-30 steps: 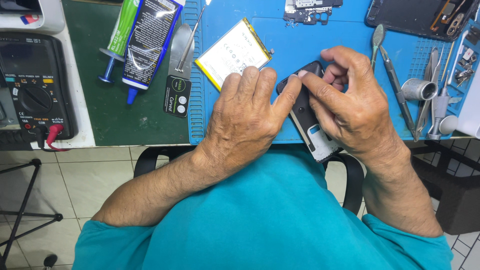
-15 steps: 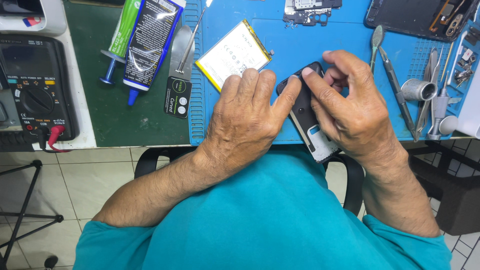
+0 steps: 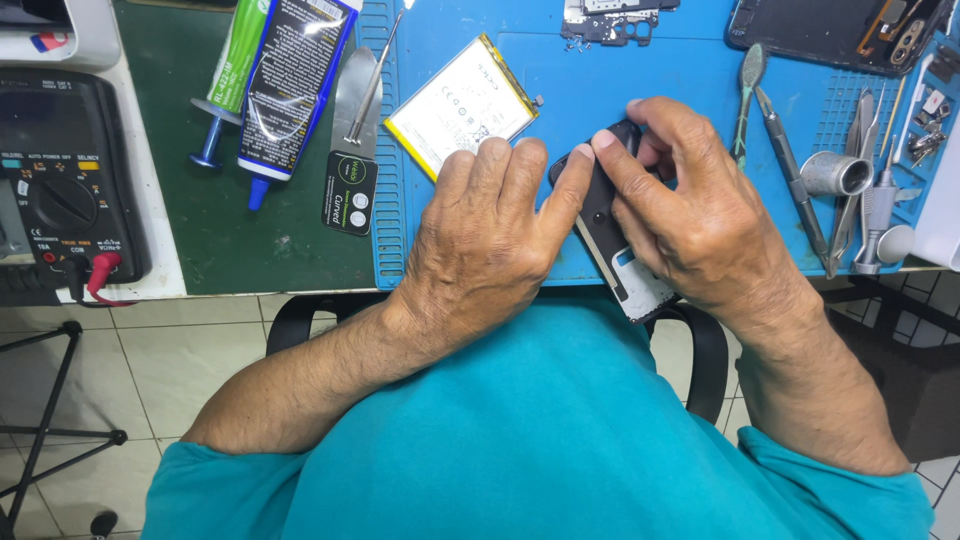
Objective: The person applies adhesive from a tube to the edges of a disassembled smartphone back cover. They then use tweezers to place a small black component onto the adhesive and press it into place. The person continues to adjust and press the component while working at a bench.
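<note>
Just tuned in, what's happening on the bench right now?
A person in a teal shirt holds a dark phone frame edge-on over the blue work mat. The left hand steadies its upper end with thumb and fingers, and the right hand grips it from the other side. A flat white battery lies just above the left hand. Glue tubes and a multimeter sit to the left, tweezers to the right.
</note>
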